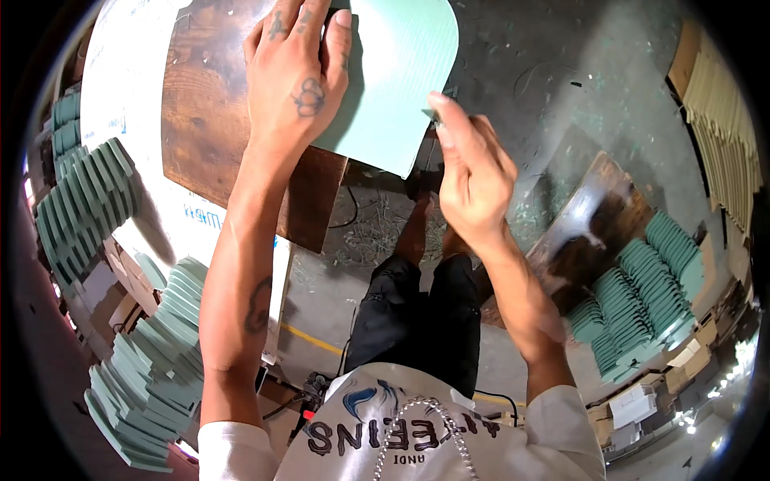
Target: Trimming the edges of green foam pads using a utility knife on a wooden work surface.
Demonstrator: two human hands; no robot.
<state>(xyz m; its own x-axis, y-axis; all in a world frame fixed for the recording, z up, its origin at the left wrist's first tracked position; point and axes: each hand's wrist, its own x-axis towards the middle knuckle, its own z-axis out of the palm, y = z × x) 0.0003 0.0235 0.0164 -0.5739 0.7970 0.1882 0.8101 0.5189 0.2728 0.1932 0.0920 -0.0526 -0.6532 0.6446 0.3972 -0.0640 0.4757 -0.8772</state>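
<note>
A pale green panel (393,80), finely ribbed and rounded at its far right corner, lies over a brown wooden board (208,112) and juts past its right side. My left hand (297,72) lies with fingers stretched out at the panel's left part; the top edge of the picture cuts off some fingertips. At the panel's right edge, my right hand (477,168) is closed in a pinch, thumb and forefinger touching or almost touching that edge. A small dark thing shows by those fingertips, too little of it to name.
Stacks of green pieces (152,377) stand at the left, with more green stacks (642,280) at the right beside another wooden board (593,208). Tan stacked sheets (722,128) stand far right. Green scraps and shavings litter the concrete floor (553,120).
</note>
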